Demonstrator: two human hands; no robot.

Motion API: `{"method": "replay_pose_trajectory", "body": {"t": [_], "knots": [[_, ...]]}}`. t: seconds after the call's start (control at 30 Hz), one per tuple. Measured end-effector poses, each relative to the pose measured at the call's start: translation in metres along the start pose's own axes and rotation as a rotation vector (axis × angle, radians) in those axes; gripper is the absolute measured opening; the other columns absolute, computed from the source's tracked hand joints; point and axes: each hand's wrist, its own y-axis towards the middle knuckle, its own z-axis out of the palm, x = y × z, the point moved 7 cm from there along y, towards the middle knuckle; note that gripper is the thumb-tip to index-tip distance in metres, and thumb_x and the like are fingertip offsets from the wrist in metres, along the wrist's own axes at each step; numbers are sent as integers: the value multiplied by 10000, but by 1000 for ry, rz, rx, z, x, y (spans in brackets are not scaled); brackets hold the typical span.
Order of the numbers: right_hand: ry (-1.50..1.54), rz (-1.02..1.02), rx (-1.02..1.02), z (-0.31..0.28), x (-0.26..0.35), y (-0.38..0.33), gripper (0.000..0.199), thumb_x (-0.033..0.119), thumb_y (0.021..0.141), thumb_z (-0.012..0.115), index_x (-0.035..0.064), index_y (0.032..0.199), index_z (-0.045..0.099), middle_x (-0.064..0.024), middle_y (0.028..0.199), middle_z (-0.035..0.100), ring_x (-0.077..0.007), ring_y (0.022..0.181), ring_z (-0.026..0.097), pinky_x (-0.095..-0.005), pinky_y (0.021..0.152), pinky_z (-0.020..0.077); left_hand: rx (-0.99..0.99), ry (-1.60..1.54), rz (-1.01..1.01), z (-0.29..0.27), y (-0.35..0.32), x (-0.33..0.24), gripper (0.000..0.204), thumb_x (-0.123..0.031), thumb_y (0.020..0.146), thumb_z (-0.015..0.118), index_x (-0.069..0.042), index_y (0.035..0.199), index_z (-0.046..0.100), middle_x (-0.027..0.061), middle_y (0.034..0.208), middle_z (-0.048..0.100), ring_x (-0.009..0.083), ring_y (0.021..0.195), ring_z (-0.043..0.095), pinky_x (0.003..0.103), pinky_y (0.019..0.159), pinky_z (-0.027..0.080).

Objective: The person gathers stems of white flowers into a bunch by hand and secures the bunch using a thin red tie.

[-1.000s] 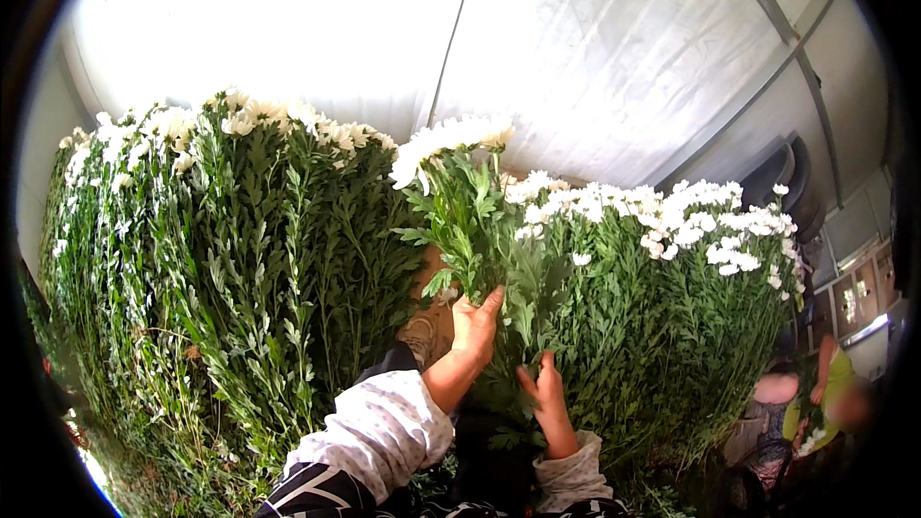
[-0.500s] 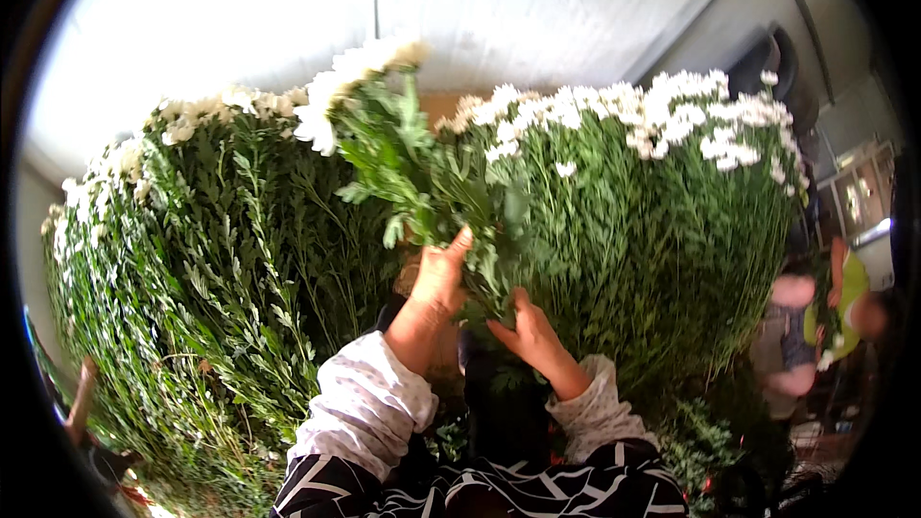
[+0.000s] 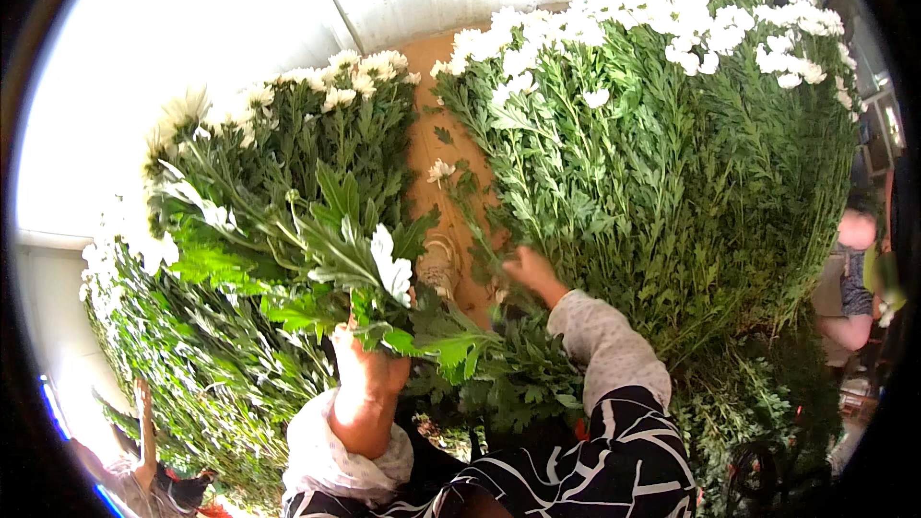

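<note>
My left hand (image 3: 367, 364) is wrapped round the stems of a bunch of white chrysanthemums (image 3: 312, 245). The bunch leans to the left, its white heads at the upper left and its leafy stems passing over my wrist area toward the middle. My right hand (image 3: 535, 273) is closed at the lower end of a single chrysanthemum stem (image 3: 467, 206), which slants up and left to one small white flower. Its fingertips are partly hidden, but the stem runs into them. Beside that hand stands a tall bank of white chrysanthemums (image 3: 652, 163).
Another bank of chrysanthemums (image 3: 374, 125) fills the left side. Between the banks runs a strip of brown board (image 3: 436, 149), with a shoe (image 3: 438, 264) on it. Cut greenery (image 3: 734, 403) lies at the lower right. Other people's arms (image 3: 146, 432) and legs (image 3: 844, 297) show at both edges.
My left hand has swung the bunch left and down. My right hand has parted from the bunch and now has a single stem. The whole view has tilted and shifted.
</note>
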Motion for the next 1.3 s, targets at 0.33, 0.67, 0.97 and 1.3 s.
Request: {"method": "replay_pose_trajectory", "body": {"t": [0.33, 0.67, 0.97, 1.3], "knots": [[346, -261, -358, -144, 106, -45, 240, 267, 797, 408, 28, 787, 437, -156, 619, 462, -276, 566, 471, -363, 540, 373, -2, -66, 17, 32, -3, -5, 243, -222, 766, 494, -63, 951, 497, 65, 828, 541, 201, 707, 526, 382, 608, 451], [-328, 47, -1107, -391, 30, -144, 106, 159, 793, 443, 67, 840, 424, -129, 669, 526, -280, 582, 528, -363, 491, 404, -3, -47, 77, 49, 7, 2, 195, -197, 778, 469, -63, 920, 479, 46, 810, 528, 173, 712, 515, 315, 628, 449], [-179, 434, -814, -166, -126, -63, 249, 196, 814, 428, -5, 961, 432, -188, 916, 456, -317, 776, 482, -394, 627, 421, -24, -36, -16, 50, 3, 11, 195, -182, 784, 484, -61, 938, 475, 43, 816, 533, 168, 701, 519, 318, 627, 448], [-222, 508, -759, -219, -96, -118, 256, 204, 829, 405, -21, 949, 424, -151, 790, 514, -296, 660, 511, -374, 543, 410, -61, -50, -38, 57, 3, 23, 185, -172, 771, 490, -66, 922, 485, 39, 790, 538, 172, 670, 531, 324, 591, 454]]}}
